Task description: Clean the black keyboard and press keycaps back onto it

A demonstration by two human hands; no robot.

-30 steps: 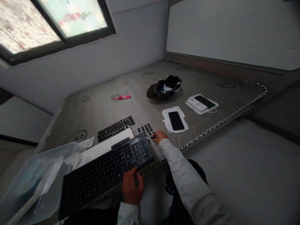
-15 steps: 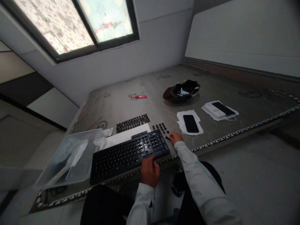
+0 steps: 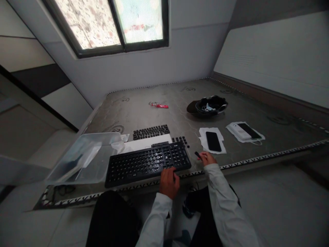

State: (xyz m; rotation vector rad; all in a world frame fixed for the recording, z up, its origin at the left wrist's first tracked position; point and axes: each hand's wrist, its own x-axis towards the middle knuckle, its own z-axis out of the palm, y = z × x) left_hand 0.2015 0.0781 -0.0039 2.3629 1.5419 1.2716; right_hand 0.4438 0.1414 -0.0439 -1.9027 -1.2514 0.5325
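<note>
A black keyboard lies at the near edge of the grey mattress. My left hand grips the keyboard's front edge near its right end, fingers curled. My right hand rests on the mattress just right of the keyboard, pinching a small black keycap. Loose black keycaps lie in a row behind the keyboard and in a small cluster by its far right corner. A white sheet sticks out from under the keyboard.
A clear plastic bin sits left of the keyboard. A black phone lies on white paper, with a white power bank and another phone farther right. A black cap and a red wrapper lie toward the back.
My view has swung left and back, so everything shifted right in the frame. My right hand has drawn away from the keycap cluster toward me with a keycap in its fingers.
</note>
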